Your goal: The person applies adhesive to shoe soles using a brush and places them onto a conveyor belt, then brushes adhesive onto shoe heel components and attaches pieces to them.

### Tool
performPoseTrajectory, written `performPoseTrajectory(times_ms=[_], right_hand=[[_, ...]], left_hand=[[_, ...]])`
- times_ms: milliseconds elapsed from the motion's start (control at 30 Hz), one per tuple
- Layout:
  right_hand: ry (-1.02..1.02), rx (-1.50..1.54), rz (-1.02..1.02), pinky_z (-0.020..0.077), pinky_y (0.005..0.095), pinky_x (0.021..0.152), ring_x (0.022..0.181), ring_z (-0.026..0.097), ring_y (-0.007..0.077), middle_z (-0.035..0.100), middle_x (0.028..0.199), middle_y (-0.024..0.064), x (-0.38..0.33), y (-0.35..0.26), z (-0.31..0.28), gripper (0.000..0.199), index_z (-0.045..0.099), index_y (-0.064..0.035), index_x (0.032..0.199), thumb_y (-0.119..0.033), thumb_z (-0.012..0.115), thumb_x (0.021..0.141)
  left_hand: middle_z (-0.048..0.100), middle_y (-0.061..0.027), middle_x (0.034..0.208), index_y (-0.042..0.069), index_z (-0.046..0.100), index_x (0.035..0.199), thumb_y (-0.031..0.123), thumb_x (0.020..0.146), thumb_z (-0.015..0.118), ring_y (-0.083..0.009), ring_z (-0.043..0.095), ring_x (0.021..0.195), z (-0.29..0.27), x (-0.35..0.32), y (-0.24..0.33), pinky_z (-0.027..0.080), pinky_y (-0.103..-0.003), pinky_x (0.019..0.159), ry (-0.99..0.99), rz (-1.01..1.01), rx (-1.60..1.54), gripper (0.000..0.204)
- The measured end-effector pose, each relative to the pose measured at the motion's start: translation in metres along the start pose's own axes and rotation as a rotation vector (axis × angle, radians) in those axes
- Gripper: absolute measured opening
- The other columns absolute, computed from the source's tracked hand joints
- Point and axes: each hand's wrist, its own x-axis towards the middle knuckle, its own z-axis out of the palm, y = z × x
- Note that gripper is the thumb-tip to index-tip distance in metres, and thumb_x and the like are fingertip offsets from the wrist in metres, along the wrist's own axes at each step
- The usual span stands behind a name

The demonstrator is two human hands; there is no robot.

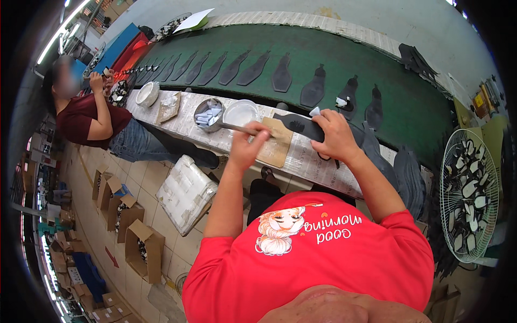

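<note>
My left hand (247,144) is closed around the wooden handle of a brush (237,128). The brush's working end is blurred, over a tan board (279,153) on the bench. My right hand (338,134) presses on a dark, flat, sole-like piece (296,125), which partly overlaps the board. A small pale wedge-shaped piece (315,111) shows at my right fingertips. Left of the board stand a white tub (240,113) and a metal bowl (209,114) of similar pale pieces. More dark flat pieces (371,148) hang over the bench beside my right forearm.
Beyond the bench, a green belt (344,64) carries a row of dark bottle-shaped pieces (281,75). At right stands a wire basket (468,196) of black-and-white parts. A co-worker (89,118) stands at left. A wrapped white block (188,191) and open cartons (142,250) are below.
</note>
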Motion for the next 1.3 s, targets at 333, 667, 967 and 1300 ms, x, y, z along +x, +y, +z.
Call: performPoseTrajectory(times_ms=[333, 667, 967, 1300], right_hand=[[-0.056, 0.002, 0.029, 0.041, 0.0372, 0.081, 0.094, 0.053, 0.0299, 0.053, 0.101, 0.0132, 0.004, 0.006, 0.008, 0.054, 0.06, -0.0021, 0.106, -0.026, 0.07, 0.059], [-0.085, 0.014, 0.005, 0.0419, 0.037, 0.082, 0.092, 0.054, 0.0295, 0.055, 0.103, 0.0122, 0.005, 0.01, 0.004, 0.052, 0.062, -0.0036, 0.105, -0.026, 0.071, 0.059], [-0.091, 0.044, -0.014, 0.042, 0.0371, 0.083, 0.093, 0.055, 0.0288, 0.057, 0.102, 0.0117, 0.008, 0.001, 0.004, 0.048, 0.064, -0.0032, 0.102, -0.026, 0.069, 0.06], [-0.075, 0.06, -0.039, 0.042, 0.0369, 0.083, 0.092, 0.055, 0.0289, 0.057, 0.1, 0.0121, 0.005, -0.009, -0.004, 0.048, 0.064, -0.0021, 0.101, -0.024, 0.069, 0.059]], left_hand=[[0.065, -0.0086, 0.064, -0.002, 0.063, 0.083, 0.022, 0.084, 0.06, -0.0153, 0.063, 0.061, -0.044, 0.035, -0.038, 0.048, -0.029, 0.061, 0.389, -0.121, 0.584, 0.024], [0.065, -0.007, 0.072, -0.002, 0.061, 0.084, 0.012, 0.085, 0.06, -0.0154, 0.062, 0.063, -0.034, 0.034, -0.028, 0.05, -0.032, 0.06, 0.349, -0.158, 0.037, 0.014], [0.06, -0.0098, 0.08, 0.001, 0.06, 0.086, 0.005, 0.083, 0.06, -0.0221, 0.059, 0.076, 0.011, 0.004, -0.01, 0.047, -0.031, 0.069, -0.012, 0.246, 0.292, 0.006], [0.06, -0.009, 0.081, 0.001, 0.058, 0.084, 0.002, 0.082, 0.058, -0.0222, 0.057, 0.073, 0.011, -0.001, -0.006, 0.046, -0.031, 0.067, -0.054, 0.309, 0.273, 0.003]])
